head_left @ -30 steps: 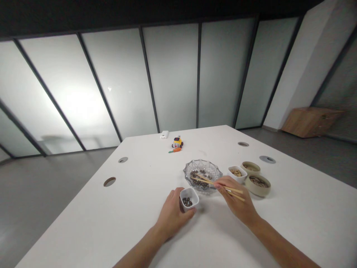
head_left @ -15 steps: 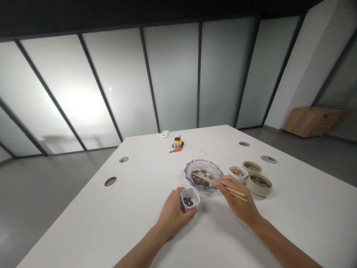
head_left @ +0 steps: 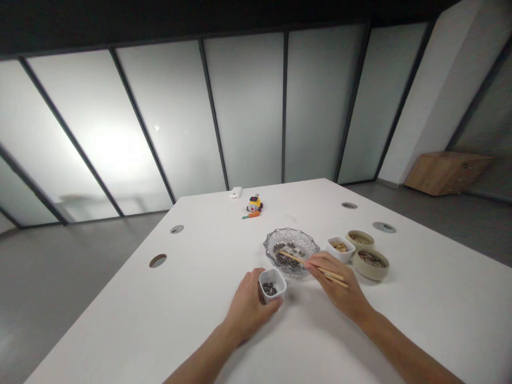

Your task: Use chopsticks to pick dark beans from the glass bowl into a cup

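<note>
My left hand [head_left: 250, 304] is closed around a small white square cup [head_left: 279, 292], fingers behind and thumb in front. Several dark brown beans [head_left: 269, 288] lie at the bottom of the cup. A pair of wooden chopsticks [head_left: 295, 257] is held in my right hand [head_left: 336, 282], tips down among the dark beans in the clear scalloped glass bowl [head_left: 311, 246]. Whether a bean sits between the tips is too small to tell. The glass bowl stands just beyond the cup and left of my right hand.
Right of the glass bowl are a white dish [head_left: 347, 255] of pale nuts and two beige round bowls [head_left: 371, 273], the nearer holding striped seeds. Farther back on the white table [head_left: 192, 325] are a yellow toy car [head_left: 255, 204], an orange-handled tool [head_left: 253, 215] and a white box-shaped device [head_left: 236, 192].
My right hand has shifted slightly left, and the chopstick tips have moved a little to the right and down within the glass bowl. The left hand and cup stay in place.
</note>
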Demonstrator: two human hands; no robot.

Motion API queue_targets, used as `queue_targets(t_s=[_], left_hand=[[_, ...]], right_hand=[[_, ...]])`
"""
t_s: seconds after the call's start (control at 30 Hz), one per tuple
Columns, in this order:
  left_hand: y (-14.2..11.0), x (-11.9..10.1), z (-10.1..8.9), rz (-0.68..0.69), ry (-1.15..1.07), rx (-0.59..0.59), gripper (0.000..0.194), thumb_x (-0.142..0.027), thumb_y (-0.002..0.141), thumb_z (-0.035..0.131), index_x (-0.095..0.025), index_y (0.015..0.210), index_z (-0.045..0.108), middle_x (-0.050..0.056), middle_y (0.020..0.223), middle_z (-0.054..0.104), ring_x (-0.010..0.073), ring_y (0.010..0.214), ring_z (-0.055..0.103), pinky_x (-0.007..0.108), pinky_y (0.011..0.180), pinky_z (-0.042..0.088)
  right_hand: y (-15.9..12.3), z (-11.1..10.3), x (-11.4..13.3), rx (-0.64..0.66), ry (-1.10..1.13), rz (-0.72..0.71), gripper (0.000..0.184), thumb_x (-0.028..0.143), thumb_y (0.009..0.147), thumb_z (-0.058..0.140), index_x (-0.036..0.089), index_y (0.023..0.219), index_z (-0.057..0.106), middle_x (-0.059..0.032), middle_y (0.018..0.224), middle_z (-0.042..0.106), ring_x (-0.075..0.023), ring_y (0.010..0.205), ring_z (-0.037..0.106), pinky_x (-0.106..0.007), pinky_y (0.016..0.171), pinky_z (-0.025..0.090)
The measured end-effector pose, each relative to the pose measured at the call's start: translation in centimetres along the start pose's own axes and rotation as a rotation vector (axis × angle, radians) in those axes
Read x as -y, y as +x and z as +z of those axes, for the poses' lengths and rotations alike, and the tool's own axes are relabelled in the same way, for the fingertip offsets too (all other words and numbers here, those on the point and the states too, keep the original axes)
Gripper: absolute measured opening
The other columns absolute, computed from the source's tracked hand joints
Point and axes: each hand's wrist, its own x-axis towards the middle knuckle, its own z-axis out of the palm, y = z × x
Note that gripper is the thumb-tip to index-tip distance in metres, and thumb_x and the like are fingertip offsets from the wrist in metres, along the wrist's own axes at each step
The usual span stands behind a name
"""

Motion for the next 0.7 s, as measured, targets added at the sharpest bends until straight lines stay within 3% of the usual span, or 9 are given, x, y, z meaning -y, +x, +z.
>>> queue_targets(t_s=[0.5, 0.7], left_hand=[[-0.02, -0.5, -0.23, -0.017, 0.001, 0.007, 0.042, -0.026, 0.083, 0.08, -0.024, 0.122, 0.066, 0.007, 0.12, 0.071, 0.0292, 0.114, 0.064, 0.037, 0.1, 0.047], [0.11, -0.21, -0.07, -0.025, -0.012, -0.007, 0.042, -0.025, 0.083, 0.08, -0.024, 0.122, 0.066, 0.007, 0.12, 0.071, 0.0283, 0.114, 0.063, 0.036, 0.099, 0.047]], right_hand=[[0.05, -0.13, 0.1, -0.075, 0.002, -0.047, 0.028, 0.044, 0.106, 0.068, 0.025, 0.091, 0.083, -0.0072, 0.091, 0.08, -0.0221, 0.08, 0.077, -0.032, 0.072, 0.064], [0.59, -0.72, -0.36, -0.157, -0.041, 0.025, 0.038, 0.055, 0.105, 0.065, 0.026, 0.089, 0.083, -0.0076, 0.09, 0.082, -0.0248, 0.085, 0.078, -0.038, 0.081, 0.065]])
